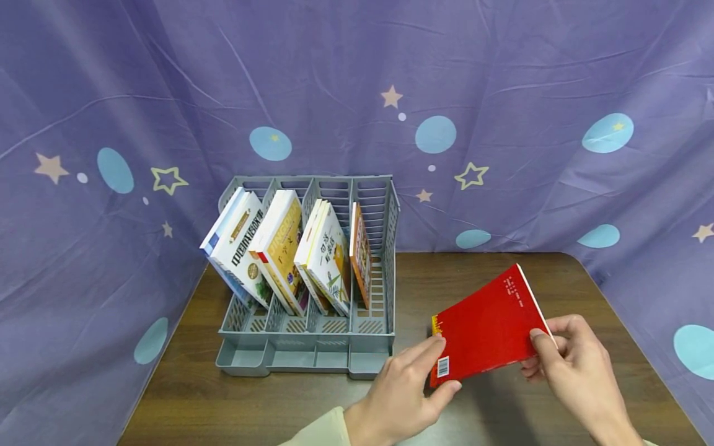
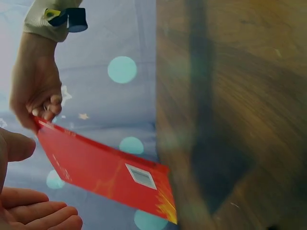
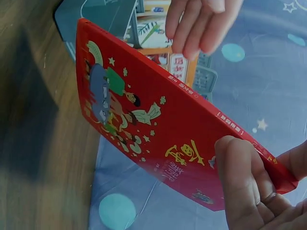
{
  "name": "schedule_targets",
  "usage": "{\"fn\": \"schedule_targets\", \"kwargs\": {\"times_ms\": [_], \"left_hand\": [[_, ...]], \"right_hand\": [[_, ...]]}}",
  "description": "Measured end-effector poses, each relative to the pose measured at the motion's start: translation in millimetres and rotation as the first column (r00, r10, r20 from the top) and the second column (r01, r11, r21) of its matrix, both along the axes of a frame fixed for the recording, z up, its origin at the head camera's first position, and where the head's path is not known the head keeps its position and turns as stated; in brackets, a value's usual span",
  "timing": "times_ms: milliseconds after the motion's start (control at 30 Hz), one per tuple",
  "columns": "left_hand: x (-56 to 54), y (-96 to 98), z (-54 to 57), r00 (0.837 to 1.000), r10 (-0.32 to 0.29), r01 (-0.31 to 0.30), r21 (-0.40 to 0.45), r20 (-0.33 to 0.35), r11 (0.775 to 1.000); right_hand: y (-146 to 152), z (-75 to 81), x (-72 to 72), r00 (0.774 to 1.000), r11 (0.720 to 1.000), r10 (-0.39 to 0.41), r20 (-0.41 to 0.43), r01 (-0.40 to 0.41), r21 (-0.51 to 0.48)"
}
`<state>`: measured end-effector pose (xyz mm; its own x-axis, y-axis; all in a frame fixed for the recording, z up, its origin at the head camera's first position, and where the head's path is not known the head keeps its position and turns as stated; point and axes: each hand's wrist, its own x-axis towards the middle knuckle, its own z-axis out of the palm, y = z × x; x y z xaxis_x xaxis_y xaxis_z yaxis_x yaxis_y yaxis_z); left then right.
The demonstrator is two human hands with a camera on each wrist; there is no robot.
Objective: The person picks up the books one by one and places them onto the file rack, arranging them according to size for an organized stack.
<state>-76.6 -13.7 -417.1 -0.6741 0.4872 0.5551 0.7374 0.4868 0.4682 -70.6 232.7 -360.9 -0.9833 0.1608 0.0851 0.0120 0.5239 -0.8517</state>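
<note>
A red book (image 1: 485,328) is held tilted above the table, its back cover with a barcode facing up in the head view. My right hand (image 1: 582,371) pinches it at the right end, thumb on the back cover. The right wrist view shows the front cover (image 3: 139,110), with cartoon figures, and the spine with white lettering. Close to the book's barcode end is my left hand (image 1: 401,390), its thumb and fingers spread. In the left wrist view those extended fingers (image 2: 43,213) stand apart from the book.
A grey file rack (image 1: 307,336) with several slots stands left of the book on the wooden table (image 1: 268,409). Leaning in it are white books (image 1: 240,238), a yellow book (image 1: 286,248), a white-covered book (image 1: 329,260) and an orange book (image 1: 361,254). Behind hangs a purple curtain (image 1: 346,74).
</note>
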Motion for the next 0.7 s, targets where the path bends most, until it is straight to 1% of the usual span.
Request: {"fn": "schedule_targets", "kwargs": {"times_ms": [100,200,267,367,467,600,700], "left_hand": [[1.8,6.9,3.7,1.000,-0.022,0.022,-0.003,0.015,1.000],[2.8,14.3,5.8,1.000,-0.016,0.016,-0.029,0.006,0.999],[3.0,18.8,6.1,1.000,-0.019,0.020,-0.030,0.019,0.999],[2.8,24.1,5.6,1.000,-0.016,0.016,-0.037,0.011,0.999],[1.9,27.8,5.9,1.000,-0.010,0.011,-0.053,0.019,0.999],[0.8,32.4,6.9,0.999,0.013,-0.011,-0.069,0.031,0.998],[0.3,36.3,7.3,0.999,0.045,-0.047,-0.080,-0.028,0.996]], "right_hand": [[-6,3.0,0.8,1.000,1.000,0.005,0.007,-0.005,0.017],[-12,4.6,2.3,1.000,0.999,0.011,0.007,-0.011,0.035],[-16,4.8,3.1,1.000,0.999,0.011,0.005,-0.012,0.037],[-22,5.7,4.1,1.000,0.999,0.012,0.004,-0.012,0.035],[-27,7.3,4.9,1.000,1.000,0.011,-0.006,-0.011,0.029],[-33,10.2,6.6,1.000,0.999,0.003,-0.028,-0.002,0.041],[-36,12.0,8.1,0.999,0.998,-0.003,-0.034,0.005,0.056]]}}
